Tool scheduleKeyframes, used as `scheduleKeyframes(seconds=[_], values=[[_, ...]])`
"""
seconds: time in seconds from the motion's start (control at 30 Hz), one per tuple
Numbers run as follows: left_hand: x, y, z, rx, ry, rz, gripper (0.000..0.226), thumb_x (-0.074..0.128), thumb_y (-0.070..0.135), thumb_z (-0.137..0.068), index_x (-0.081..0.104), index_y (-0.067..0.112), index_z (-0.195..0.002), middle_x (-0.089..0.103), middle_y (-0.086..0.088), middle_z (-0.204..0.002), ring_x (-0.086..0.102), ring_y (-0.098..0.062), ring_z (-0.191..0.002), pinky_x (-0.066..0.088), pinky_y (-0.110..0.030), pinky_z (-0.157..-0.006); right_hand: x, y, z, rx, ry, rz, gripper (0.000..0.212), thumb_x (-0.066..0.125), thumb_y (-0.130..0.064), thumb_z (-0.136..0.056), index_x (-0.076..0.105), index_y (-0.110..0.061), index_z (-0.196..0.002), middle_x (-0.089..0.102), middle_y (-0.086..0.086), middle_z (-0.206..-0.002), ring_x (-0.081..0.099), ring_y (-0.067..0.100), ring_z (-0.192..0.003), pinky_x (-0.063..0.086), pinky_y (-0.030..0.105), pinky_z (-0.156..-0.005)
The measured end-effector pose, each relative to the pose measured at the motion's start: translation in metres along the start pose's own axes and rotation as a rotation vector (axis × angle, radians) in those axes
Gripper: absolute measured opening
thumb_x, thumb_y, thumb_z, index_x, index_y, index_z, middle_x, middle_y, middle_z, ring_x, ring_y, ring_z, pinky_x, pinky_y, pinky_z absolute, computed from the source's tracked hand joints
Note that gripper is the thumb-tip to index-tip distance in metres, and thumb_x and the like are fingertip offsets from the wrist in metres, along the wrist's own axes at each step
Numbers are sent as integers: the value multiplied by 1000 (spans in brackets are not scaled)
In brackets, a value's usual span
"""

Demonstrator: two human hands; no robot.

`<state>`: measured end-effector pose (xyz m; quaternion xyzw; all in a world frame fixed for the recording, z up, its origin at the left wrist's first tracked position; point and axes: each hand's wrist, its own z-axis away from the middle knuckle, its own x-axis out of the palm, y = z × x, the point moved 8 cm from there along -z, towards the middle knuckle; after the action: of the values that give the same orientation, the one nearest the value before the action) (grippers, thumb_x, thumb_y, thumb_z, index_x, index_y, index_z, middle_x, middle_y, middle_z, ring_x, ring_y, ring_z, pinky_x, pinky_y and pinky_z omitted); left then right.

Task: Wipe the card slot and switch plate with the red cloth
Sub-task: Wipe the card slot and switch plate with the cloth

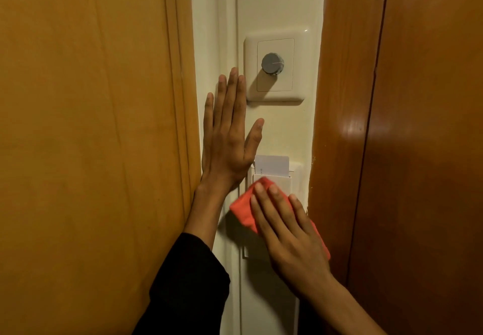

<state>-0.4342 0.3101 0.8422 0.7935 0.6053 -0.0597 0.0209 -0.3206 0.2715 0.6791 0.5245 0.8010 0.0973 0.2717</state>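
Observation:
A white card slot (292, 180) is fixed low on a narrow cream wall strip, with a white card (273, 163) standing in its top. My right hand (290, 230) lies flat on the red cloth (243, 208) and presses it against the front of the slot, covering most of it. Above hangs the white switch plate (274, 69) with a grey round knob (272, 63). My left hand (227, 136) rests flat on the wall, fingers spread, just left of the plate and above the slot, holding nothing.
A light wooden door (91, 138) borders the wall strip on the left. A darker glossy wooden panel (405, 125) stands close on the right, nearly touching the cloth's right edge. White moulding (227, 21) runs vertically along the strip.

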Motion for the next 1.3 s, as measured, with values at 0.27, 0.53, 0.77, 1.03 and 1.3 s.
scheduleKeyframes(seconds=[0.27,0.53,0.77,1.03,1.3], values=[[-2,2,0,-9,-25,28,69,28,45,-104,16,7,-162,16,-13,-171,13,-29,-161,6,-47,-132,-19,26,-20,213,49,-110,83,57,-16,-90,12,-3,-159,4,18,-170,3,34,-158,2,50,-129],[-3,2,2,-11,-25,29,69,22,48,-105,6,16,-164,9,-6,-173,4,-20,-163,2,-43,-133,-5,15,13,-102,-76,12,89,61,-22,-83,16,-6,-159,13,17,-168,6,32,-157,4,49,-127],[-2,2,2,-20,-23,24,69,27,47,-104,13,12,-162,16,-11,-171,12,-27,-161,6,-47,-132,-13,21,-23,118,16,-115,86,54,-11,-84,12,-4,-159,6,17,-170,4,35,-158,-1,49,-129],[-2,3,3,-17,-32,39,69,22,48,-105,6,14,-163,7,-5,-173,2,-19,-163,-3,-38,-133,-7,18,21,-16,-98,-4,102,66,-16,-74,11,-4,-159,2,17,-170,7,34,-156,5,52,-126],[-2,2,0,-5,-17,37,69,30,44,-103,19,6,-160,22,-16,-169,16,-31,-159,7,-47,-131,-16,9,-33,114,34,-137,57,22,0,-100,22,-3,-157,17,18,-168,11,34,-157,6,48,-129]])
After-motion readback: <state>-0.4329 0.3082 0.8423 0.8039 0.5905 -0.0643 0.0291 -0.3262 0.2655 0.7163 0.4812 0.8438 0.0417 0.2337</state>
